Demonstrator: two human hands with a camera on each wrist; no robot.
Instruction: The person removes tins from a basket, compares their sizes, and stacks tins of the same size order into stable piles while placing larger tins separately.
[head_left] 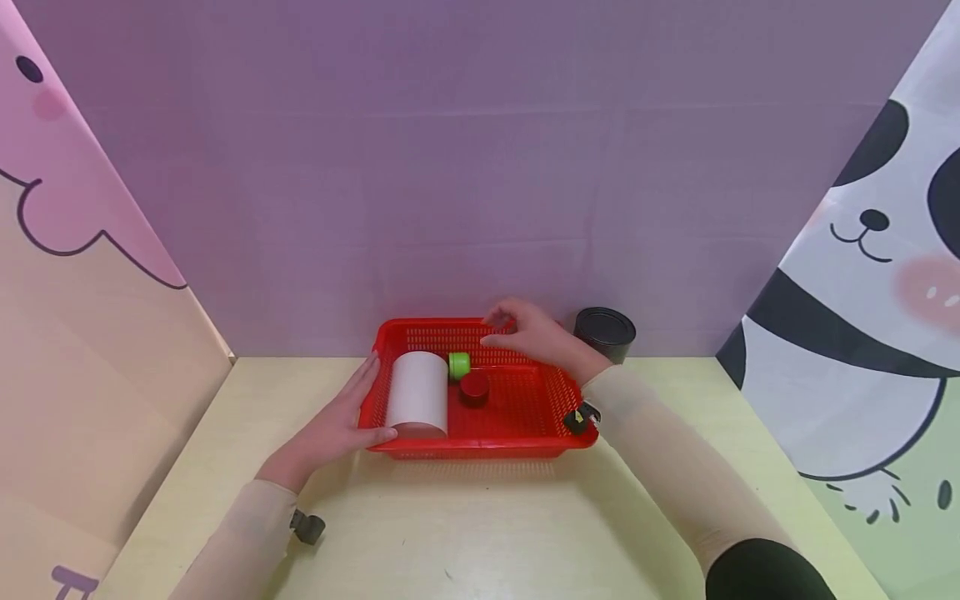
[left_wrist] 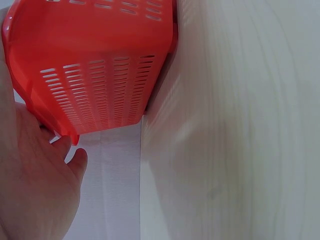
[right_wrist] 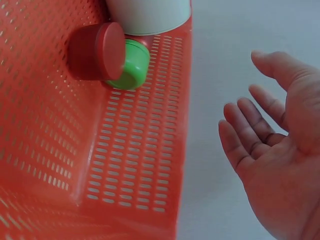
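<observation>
A red plastic basket (head_left: 480,450) with slotted walls stands on the table. My left hand (head_left: 337,433) holds its left end, thumb over the front corner and fingers along the side rim. In the left wrist view those fingers (left_wrist: 76,162) bend at the rim. A white cylinder (head_left: 417,387) lies in the basket's left part. Beside it are a small green tub (head_left: 459,365) and a dark red round tub (head_left: 474,387). My right hand (head_left: 528,333) hovers at the back rim, fingers loosely bent, holding nothing; the right wrist view shows its bare palm (right_wrist: 280,170).
Behind my right forearm, by the purple back wall (head_left: 420,208), stands a black lidded can (head_left: 604,327), its lower part partly hidden. The pale wooden table (head_left: 465,533) meets printed panels at left and right, one with a panda (head_left: 862,333).
</observation>
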